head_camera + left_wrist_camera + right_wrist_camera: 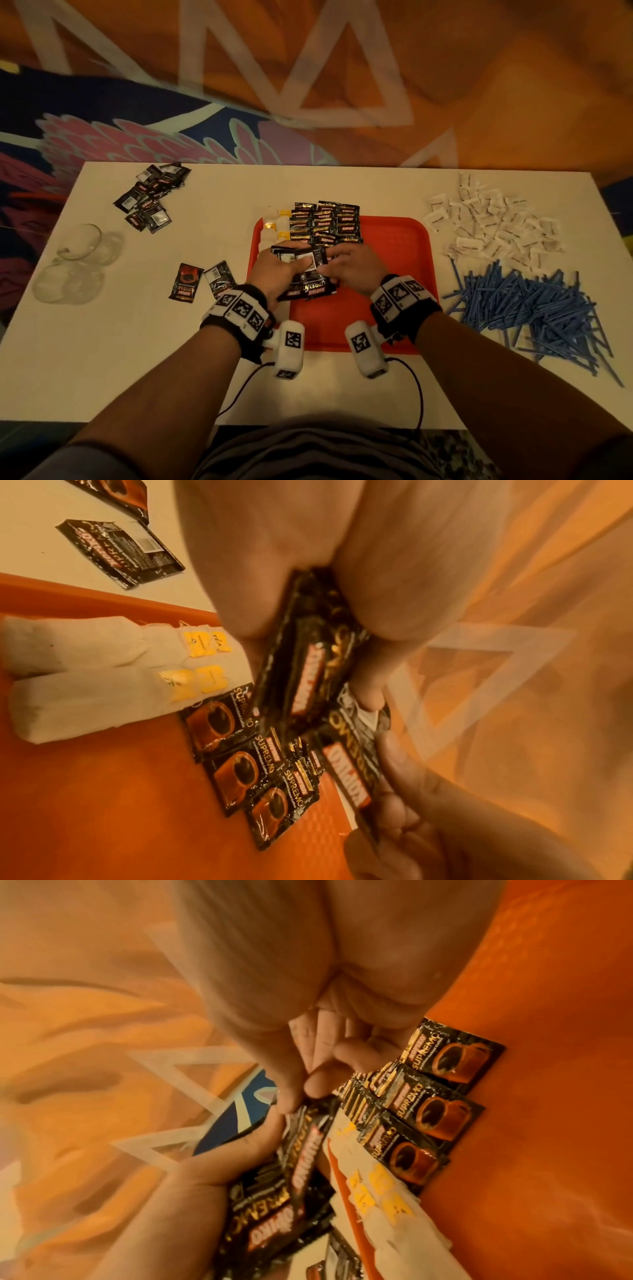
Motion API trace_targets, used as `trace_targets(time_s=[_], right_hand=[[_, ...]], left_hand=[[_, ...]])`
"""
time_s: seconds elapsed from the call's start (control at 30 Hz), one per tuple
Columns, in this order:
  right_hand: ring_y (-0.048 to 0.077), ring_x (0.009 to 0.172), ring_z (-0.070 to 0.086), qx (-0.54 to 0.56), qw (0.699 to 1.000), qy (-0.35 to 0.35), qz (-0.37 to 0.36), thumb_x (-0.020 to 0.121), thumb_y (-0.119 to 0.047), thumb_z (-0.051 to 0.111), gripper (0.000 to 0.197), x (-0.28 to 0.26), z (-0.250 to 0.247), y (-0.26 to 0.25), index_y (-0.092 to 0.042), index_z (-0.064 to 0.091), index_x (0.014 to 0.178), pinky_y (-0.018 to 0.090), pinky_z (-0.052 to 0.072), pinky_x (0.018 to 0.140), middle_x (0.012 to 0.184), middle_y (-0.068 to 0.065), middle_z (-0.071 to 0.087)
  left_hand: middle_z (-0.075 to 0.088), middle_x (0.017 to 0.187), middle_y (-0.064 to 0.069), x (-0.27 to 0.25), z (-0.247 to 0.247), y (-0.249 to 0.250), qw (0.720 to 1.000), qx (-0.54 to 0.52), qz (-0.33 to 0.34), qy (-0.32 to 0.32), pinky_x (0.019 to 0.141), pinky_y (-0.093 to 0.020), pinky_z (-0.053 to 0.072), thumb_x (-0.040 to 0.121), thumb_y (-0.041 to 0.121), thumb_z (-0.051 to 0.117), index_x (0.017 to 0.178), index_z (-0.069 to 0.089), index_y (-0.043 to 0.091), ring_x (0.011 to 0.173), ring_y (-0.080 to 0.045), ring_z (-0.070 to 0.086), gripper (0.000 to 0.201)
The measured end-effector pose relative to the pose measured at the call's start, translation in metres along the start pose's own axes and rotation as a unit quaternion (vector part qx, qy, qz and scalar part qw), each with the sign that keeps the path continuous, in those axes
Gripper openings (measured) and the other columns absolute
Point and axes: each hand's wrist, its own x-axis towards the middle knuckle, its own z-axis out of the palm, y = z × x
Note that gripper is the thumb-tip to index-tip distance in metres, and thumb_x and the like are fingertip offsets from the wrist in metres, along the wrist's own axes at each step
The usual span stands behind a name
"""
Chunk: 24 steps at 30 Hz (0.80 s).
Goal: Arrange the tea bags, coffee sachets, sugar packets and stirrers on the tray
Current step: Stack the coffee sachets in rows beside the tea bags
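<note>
A red tray [394, 240] lies mid-table. Rows of black coffee sachets [329, 219] fill its far left part, beside white tea bags [277, 222] with yellow tags at the tray's left edge. My left hand [274, 274] grips a bundle of black coffee sachets [305, 274] above the tray's near left. My right hand [346, 270] pinches the right end of the top sachet of that bundle. In the left wrist view the bundle [308, 669] sits between thumb and fingers. The right wrist view shows thumb and forefinger [294, 1093] pinching a sachet edge [301, 1123].
White sugar packets [496, 222] lie piled at the far right, blue stirrers [534, 308] heaped near right. More coffee sachets [150, 198] lie far left, two sachets [202, 282] left of the tray. Clear glass cups [78, 260] stand at the left edge.
</note>
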Motion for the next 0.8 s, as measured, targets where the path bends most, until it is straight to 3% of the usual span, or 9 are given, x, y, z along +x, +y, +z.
trace_targets(time_s=[0.13, 0.2, 0.27, 0.33, 0.4, 0.5, 0.6, 0.7, 0.8], right_hand=[[0.009, 0.062, 0.066, -0.014, 0.997, 0.061, -0.047, 0.081, -0.01, 0.076, 0.013, -0.009, -0.005, -0.011, -0.02, 0.068, 0.082, 0.033, 0.058, 0.066, 0.078, -0.001, 0.071], [0.004, 0.064, 0.066, -0.011, 0.988, 0.133, -0.08, 0.081, -0.009, 0.076, 0.018, -0.011, -0.007, -0.013, -0.026, 0.069, 0.08, 0.025, 0.056, 0.061, 0.079, -0.006, 0.071], [-0.004, 0.067, 0.064, -0.017, 0.98, 0.156, -0.121, 0.08, 0.001, 0.073, 0.028, -0.014, -0.009, -0.016, -0.027, 0.071, 0.078, 0.017, 0.054, 0.063, 0.08, -0.012, 0.069], [-0.001, 0.084, 0.065, -0.058, 0.976, 0.135, -0.16, 0.076, 0.014, 0.064, 0.038, -0.019, -0.01, -0.015, -0.022, 0.075, 0.081, 0.016, 0.055, 0.078, 0.092, -0.013, 0.067], [0.002, 0.094, 0.063, -0.114, 0.969, 0.111, -0.189, 0.076, 0.016, 0.059, 0.038, -0.025, -0.011, -0.011, -0.017, 0.077, 0.085, 0.015, 0.052, 0.085, 0.1, -0.01, 0.065], [0.006, 0.09, 0.066, -0.078, 0.97, 0.137, -0.184, 0.083, 0.009, 0.057, 0.031, -0.029, -0.014, -0.003, -0.017, 0.074, 0.085, 0.02, 0.054, 0.078, 0.098, -0.008, 0.068], [0.009, 0.083, 0.067, 0.045, 0.984, 0.137, -0.107, 0.086, -0.014, 0.071, 0.011, -0.03, -0.015, -0.004, -0.018, 0.067, 0.096, 0.023, 0.055, 0.072, 0.093, -0.004, 0.07], [0.003, 0.058, 0.055, -0.032, 0.99, 0.106, -0.091, 0.084, -0.018, 0.075, 0.015, -0.026, -0.016, 0.002, -0.016, 0.066, 0.096, 0.018, 0.046, 0.059, 0.064, -0.009, 0.058], [0.005, 0.055, 0.048, -0.053, 0.989, 0.106, -0.09, 0.083, -0.01, 0.075, 0.013, -0.023, -0.019, 0.005, -0.011, 0.068, 0.094, 0.009, 0.04, 0.052, 0.06, -0.005, 0.052]], left_hand=[[0.074, 0.089, -0.002, -0.007, 0.009, 0.005, 0.996, 0.049, 0.043, 0.058, 0.068, -0.038, 0.058, 0.09, 0.034, 0.073, 0.098, 0.073, 0.017, 0.08, -0.024, 0.071, 0.019], [0.065, 0.069, 0.002, -0.011, 0.01, 0.008, 0.993, 0.052, -0.004, 0.102, 0.056, -0.03, 0.044, 0.09, 0.056, 0.064, 0.087, 0.072, 0.016, 0.062, -0.019, 0.058, 0.041], [0.06, 0.065, 0.0, -0.015, 0.01, 0.013, 0.994, -0.017, -0.099, 0.04, 0.054, -0.028, 0.039, 0.088, 0.065, 0.059, 0.081, 0.067, 0.021, 0.056, -0.017, 0.05, 0.045], [0.059, 0.069, -0.004, -0.019, 0.012, 0.018, 0.983, -0.097, -0.146, -0.058, 0.048, -0.024, 0.04, 0.084, 0.061, 0.066, 0.084, 0.064, 0.021, 0.053, -0.015, 0.047, 0.04], [0.061, 0.075, -0.008, -0.019, 0.018, 0.022, 0.986, -0.108, -0.11, -0.06, 0.042, -0.023, 0.043, 0.084, 0.042, 0.073, 0.094, 0.065, 0.014, 0.051, -0.016, 0.052, 0.03], [0.074, 0.097, -0.015, -0.02, 0.027, 0.024, 0.995, -0.097, -0.019, -0.002, 0.065, -0.038, 0.06, 0.091, 0.016, 0.071, 0.111, 0.068, 0.007, 0.077, -0.03, 0.073, 0.022], [0.075, 0.106, -0.015, -0.023, 0.029, 0.022, 0.997, -0.067, 0.03, 0.0, 0.087, -0.047, 0.059, 0.092, 0.013, 0.07, 0.114, 0.071, 0.008, 0.098, -0.033, 0.072, 0.022], [0.073, 0.105, -0.022, -0.024, 0.03, 0.019, 0.999, -0.032, 0.043, 0.005, 0.085, -0.055, 0.055, 0.09, 0.017, 0.073, 0.106, 0.074, 0.013, 0.092, -0.037, 0.068, 0.016], [0.071, 0.101, -0.028, -0.026, 0.032, 0.019, 0.998, 0.015, 0.067, 0.009, 0.078, -0.054, 0.053, 0.088, 0.021, 0.075, 0.092, 0.079, 0.02, 0.08, -0.035, 0.063, 0.005]])
